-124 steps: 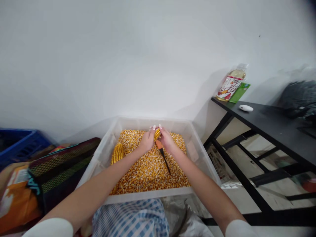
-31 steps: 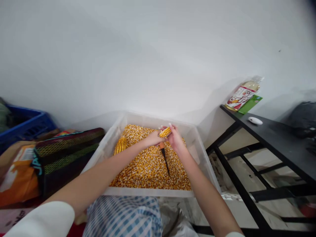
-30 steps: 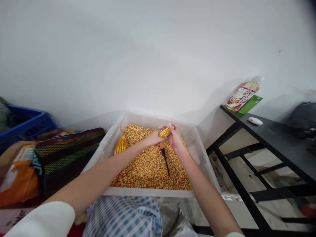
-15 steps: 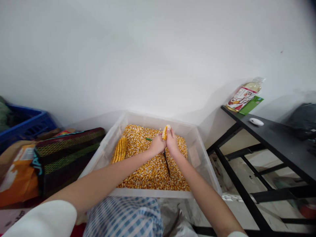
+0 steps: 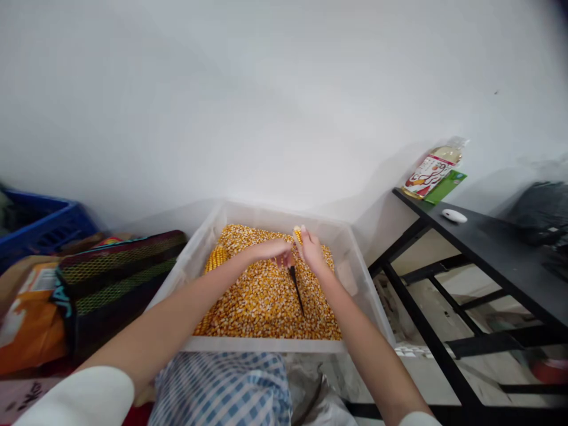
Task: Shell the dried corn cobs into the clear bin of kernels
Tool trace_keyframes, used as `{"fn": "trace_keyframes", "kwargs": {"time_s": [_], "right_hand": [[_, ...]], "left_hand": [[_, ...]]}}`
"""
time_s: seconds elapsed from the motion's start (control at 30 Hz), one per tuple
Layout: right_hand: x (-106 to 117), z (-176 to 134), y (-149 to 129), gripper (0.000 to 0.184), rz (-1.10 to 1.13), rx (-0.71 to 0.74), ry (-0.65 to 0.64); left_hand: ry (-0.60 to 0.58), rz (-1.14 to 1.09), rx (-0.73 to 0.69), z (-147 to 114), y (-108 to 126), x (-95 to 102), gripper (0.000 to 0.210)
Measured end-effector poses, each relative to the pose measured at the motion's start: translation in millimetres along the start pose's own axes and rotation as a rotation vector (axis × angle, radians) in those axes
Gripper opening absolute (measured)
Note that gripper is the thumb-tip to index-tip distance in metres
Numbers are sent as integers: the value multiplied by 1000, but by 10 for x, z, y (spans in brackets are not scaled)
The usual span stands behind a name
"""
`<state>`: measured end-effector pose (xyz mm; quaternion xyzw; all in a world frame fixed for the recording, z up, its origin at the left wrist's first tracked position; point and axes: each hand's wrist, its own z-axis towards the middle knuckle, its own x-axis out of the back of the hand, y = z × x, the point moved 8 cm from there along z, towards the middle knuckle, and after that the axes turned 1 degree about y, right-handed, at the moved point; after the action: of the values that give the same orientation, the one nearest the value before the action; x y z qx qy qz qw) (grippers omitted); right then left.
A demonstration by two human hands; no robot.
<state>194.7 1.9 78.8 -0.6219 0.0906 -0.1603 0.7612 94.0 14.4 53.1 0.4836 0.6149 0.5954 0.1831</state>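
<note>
My right hand [image 5: 312, 251] is closed around an ear of corn [image 5: 297, 234], whose yellow, kernel-covered tip sticks up past the thumb. Just left of it, my left hand [image 5: 276, 249] hangs palm down, its fingers bent loosely downward and parted, with a few kernels dropping beneath them. Both hands are over a translucent plastic bin [image 5: 270, 344] with a deep layer of loose corn kernels [image 5: 261, 302]. A slim black tool [image 5: 297, 290] rests on the kernels, its upper end by my left fingertips; its kind is unclear. Several whole ears [image 5: 216, 258] lie along the bin's left side.
Left of the bin are a black mesh bag [image 5: 119, 278], an orange package [image 5: 38, 325] and a blue crate [image 5: 48, 222]. At right, a black table [image 5: 501, 254] carries a bottle [image 5: 432, 171], a green packet [image 5: 445, 187] and a white oval object [image 5: 454, 216].
My left hand has come off the ear of corn, moving slightly left and loosening from a fist. Kernels fall from it. My right hand keeps the ear. The green piece near my left hand is now hidden.
</note>
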Motion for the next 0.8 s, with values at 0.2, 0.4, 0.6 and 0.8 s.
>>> {"fn": "trace_keyframes", "kwargs": {"time_s": [0.2,0.4,0.6,0.8], "right_hand": [[-109,-65,-40,41,27,17,-39],[-234,-152,56,41,121,-71,-67],[-369,-194,139,42,316,-254,-130],[-343,-219,49,34,319,-195,-108]], "left_hand": [[623,-3,-135,-116,85,499,48],[805,229,-150,-216,160,442,59],[755,197,-73,-132,52,449,55],[776,35,-114,-129,15,421,50]]}}
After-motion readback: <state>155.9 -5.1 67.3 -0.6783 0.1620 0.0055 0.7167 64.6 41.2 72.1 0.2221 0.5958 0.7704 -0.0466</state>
